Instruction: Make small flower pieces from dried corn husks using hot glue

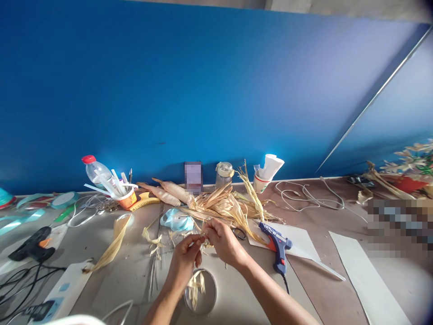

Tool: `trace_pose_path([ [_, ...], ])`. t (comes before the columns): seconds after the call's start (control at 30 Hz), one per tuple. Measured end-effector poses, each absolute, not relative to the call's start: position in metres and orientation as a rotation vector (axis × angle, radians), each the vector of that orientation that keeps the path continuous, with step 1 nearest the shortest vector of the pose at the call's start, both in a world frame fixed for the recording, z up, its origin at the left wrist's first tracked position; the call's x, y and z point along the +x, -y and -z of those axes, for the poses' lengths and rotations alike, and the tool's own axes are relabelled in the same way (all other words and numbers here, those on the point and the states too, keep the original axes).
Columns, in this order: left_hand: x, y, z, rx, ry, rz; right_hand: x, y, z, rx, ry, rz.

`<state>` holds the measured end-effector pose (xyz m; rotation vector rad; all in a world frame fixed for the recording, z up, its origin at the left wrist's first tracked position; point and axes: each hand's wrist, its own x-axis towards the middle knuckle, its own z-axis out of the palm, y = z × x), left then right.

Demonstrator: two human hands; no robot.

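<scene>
My left hand (184, 262) and my right hand (221, 241) meet above the table, fingers pinched together on a small strip of dried corn husk (203, 236). Directly below them stands a round metal tin (201, 293) holding husk scraps. A heap of dried corn husks (223, 205) lies just beyond my hands. A blue glue gun (277, 246) rests on white paper to the right of my right hand.
A black glue gun (32, 246) with cables lies far left. An orange cup of white sticks (123, 194), a red-capped bottle (94, 169), a glass jar (223, 174), a paper cup (264, 180) and a white cable (304, 194) line the blue wall. A white sheet (365, 275) lies right.
</scene>
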<state>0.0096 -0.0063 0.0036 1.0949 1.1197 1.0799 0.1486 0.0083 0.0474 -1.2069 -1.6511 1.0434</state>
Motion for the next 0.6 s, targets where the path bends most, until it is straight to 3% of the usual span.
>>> trace_pose_path([
  [0.6,0.008,0.0044,0.0003,1.068,-1.115,-1.111,0.1503,-0.0091,-0.0424,-1.317,1.483,-1.16],
])
